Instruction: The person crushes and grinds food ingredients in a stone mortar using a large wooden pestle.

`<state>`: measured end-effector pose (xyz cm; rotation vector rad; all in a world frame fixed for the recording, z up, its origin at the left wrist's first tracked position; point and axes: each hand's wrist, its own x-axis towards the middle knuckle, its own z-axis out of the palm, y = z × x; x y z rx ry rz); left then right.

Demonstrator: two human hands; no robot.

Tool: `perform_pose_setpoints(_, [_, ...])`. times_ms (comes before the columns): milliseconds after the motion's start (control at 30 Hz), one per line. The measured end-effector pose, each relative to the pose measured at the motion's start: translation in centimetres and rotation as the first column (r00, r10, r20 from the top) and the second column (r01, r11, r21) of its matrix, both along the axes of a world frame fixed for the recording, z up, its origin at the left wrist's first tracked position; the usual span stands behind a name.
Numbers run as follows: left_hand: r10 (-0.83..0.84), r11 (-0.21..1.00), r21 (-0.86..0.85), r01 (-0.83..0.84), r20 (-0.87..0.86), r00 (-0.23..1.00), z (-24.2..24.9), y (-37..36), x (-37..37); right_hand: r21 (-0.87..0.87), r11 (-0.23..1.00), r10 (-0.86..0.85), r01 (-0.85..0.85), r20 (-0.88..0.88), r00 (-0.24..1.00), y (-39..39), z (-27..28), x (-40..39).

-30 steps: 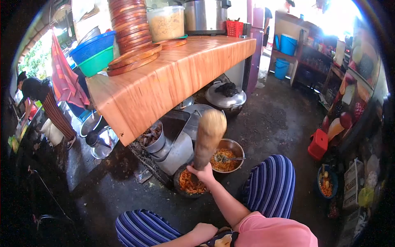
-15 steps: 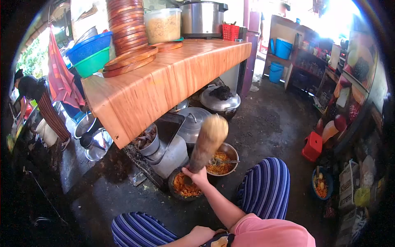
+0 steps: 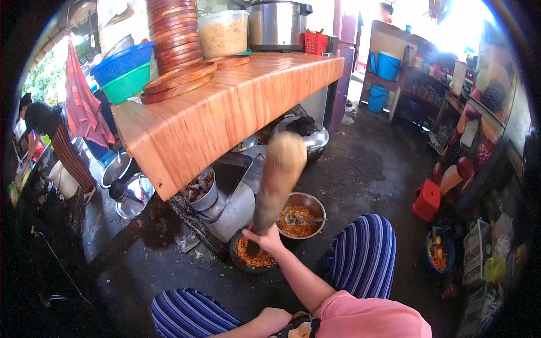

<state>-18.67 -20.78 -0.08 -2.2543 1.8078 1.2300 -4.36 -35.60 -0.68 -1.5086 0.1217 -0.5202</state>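
Observation:
My right hand (image 3: 266, 238) grips a thick wooden pestle (image 3: 277, 174) by its narrow middle. The pestle tilts, its fat rounded end up and its lower end down in a dark mortar (image 3: 235, 258). Orange, crumbly food (image 3: 260, 260) fills the mortar on the floor. Just behind it is a metal bowl (image 3: 320, 205) with similar orange food and a spoon (image 3: 310, 219). My left hand (image 3: 275, 319) rests low by my lap, away from the mortar; its fingers are not clear enough to tell their pose.
A wood-patterned table (image 3: 225, 107) overhangs from the left, with wooden plates (image 3: 174, 39) stacked on it. Beneath are a metal pot (image 3: 205, 194) and a lidded pot (image 3: 318, 138). A red stool (image 3: 426, 201) and a blue basin (image 3: 429, 260) lie to the right. People work far left.
The pestle's upper end has swung slightly left and up toward the table, and my right hand has shifted slightly left with it. My left hand stays by my lap.

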Motion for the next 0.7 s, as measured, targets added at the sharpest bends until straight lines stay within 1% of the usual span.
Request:
perform_pose_setpoints(67, [-0.033, 0.999, 0.012, 0.033, -0.012, 0.999, -0.5, 0.2, 0.1, -0.029, 0.997, 0.079, -0.077, 0.083, 0.993, -0.7, 3.1, 0.1])
perform_pose_setpoints(100, [-0.014, 1.000, 0.013, 0.014, 0.020, 1.000, -0.3, 0.2, 0.3, -0.054, 0.994, 0.094, -0.091, 0.072, 0.993, -0.9, 3.5, 0.1])
perform_pose_setpoints(133, [0.007, 1.000, 0.012, -0.008, 0.053, 0.999, -0.2, 0.1, 0.5, -0.062, 0.994, 0.097, -0.093, 0.070, 0.993, -0.9, 2.4, 0.3])
perform_pose_setpoints(167, [0.000, 0.998, 0.063, -0.005, 0.079, 0.997, -0.6, 0.0, 0.5, -0.072, 0.996, 0.062, -0.060, 0.027, 0.998, -0.7, -0.1, 0.7])
perform_pose_setpoints(200, [0.001, 0.998, 0.060, -0.006, 0.079, 0.997, -0.4, -0.2, 0.5, -0.080, 0.996, 0.026, -0.027, -0.015, 1.000, -0.5, -3.0, 1.1])
perform_pose_setpoints(233, [-0.001, 0.998, 0.068, -0.004, 0.079, 0.997, 0.0, -0.3, 0.5, 0.002, 0.997, 0.075, -0.075, -0.118, 0.990, -0.3, -6.0, 1.1])
perform_pose_setpoints(267, [-0.004, 0.997, 0.079, -0.003, 0.080, 0.997, 0.2, -0.4, 0.5, 0.004, 0.997, 0.076, -0.076, -0.117, 0.990, -0.4, -8.4, 0.7])
perform_pose_setpoints(300, [0.000, 0.996, 0.086, -0.008, 0.089, 0.996, 0.1, -0.3, 0.6, -0.036, 0.999, -0.001, -0.002, -0.089, 0.996, -0.6, -10.1, 0.6])
perform_pose_setpoints(333, [0.016, 0.999, 0.048, -0.020, 0.083, 0.996, -0.2, -0.4, 0.5, -0.073, 0.995, -0.076, 0.072, -0.058, 0.995, -0.7, -10.7, 0.8])
perform_pose_setpoints(367, [0.029, 1.000, 0.011, -0.029, 0.063, 0.998, -0.4, -0.3, 0.1, 0.026, 0.998, -0.054, 0.056, -0.086, 0.995, -0.5, -9.7, 0.1])
perform_pose_setpoints(400, [0.026, 0.999, 0.019, -0.027, 0.059, 0.998, -0.2, -0.1, -0.2, 0.034, 0.998, -0.055, 0.058, -0.090, 0.994, -0.2, -8.1, -0.2])
perform_pose_setpoints(467, [0.039, 0.998, 0.041, -0.040, 0.012, 0.999, 0.5, -0.4, -0.1, -0.052, 0.998, -0.049, 0.047, -0.039, 0.998, -0.6, -3.6, 0.0])
perform_pose_setpoints(500, [0.037, 0.998, 0.041, -0.037, 0.004, 0.999, 0.1, -0.3, -0.1, 0.000, 0.999, -0.032, 0.032, -0.046, 0.998, -0.7, -0.9, -0.1])
perform_pose_setpoints(533, [0.014, 1.000, 0.026, -0.014, 0.014, 1.000, -0.5, -0.1, -0.1, -0.093, 0.996, 0.016, -0.018, -0.026, 1.000, -1.4, 1.0, 0.0])
perform_pose_setpoints(567, [-0.009, 1.000, 0.008, 0.009, 0.026, 1.000, -0.4, 0.1, 0.0, -0.095, 0.995, 0.018, -0.020, -0.019, 1.000, -1.7, 2.0, 0.2])
perform_pose_setpoints(633, [0.006, 1.000, 0.010, -0.007, 0.038, 0.999, 0.2, 0.1, 0.4, -0.110, 0.994, 0.021, -0.022, -0.008, 1.000, -2.1, 2.1, 0.4])
perform_pose_setpoints(700, [0.022, 1.000, 0.015, -0.023, 0.054, 0.998, 0.6, -0.2, 0.5, -0.145, 0.989, -0.033, 0.025, -0.051, 0.998, -2.1, -1.2, 0.6])
